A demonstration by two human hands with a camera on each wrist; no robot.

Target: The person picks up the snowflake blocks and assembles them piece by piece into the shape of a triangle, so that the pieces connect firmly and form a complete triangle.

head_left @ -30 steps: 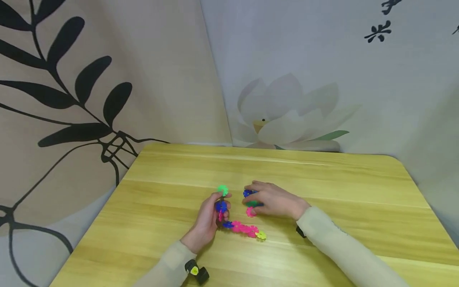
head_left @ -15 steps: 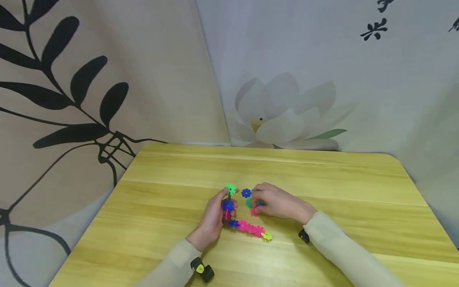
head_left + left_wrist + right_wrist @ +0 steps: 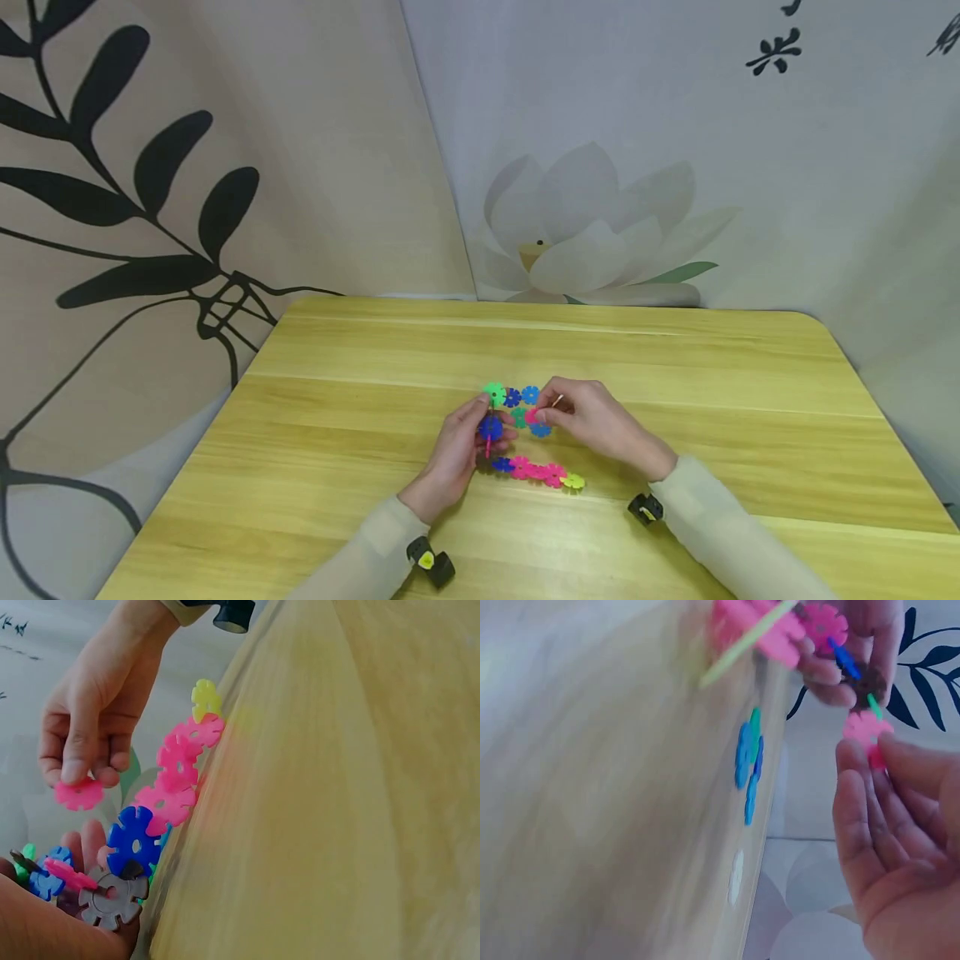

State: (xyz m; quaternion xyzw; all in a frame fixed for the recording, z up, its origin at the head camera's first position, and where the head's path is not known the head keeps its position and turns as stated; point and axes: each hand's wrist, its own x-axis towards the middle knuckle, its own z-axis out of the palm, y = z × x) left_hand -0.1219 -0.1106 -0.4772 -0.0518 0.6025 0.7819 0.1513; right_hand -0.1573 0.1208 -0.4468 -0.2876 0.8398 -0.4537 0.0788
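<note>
Pink disc [image 3: 79, 793], just lifted, is pinched in the right hand [image 3: 592, 412]; the left hand [image 3: 455, 446] curls round a disc chain [image 3: 133, 862], so both are occupied.

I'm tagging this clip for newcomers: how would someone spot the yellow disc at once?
Over the wooden table, find the left hand, which holds a chain of toothed discs. Past the chain's pink discs sits the yellow disc, at the end; no other disc shares its colour.
</note>
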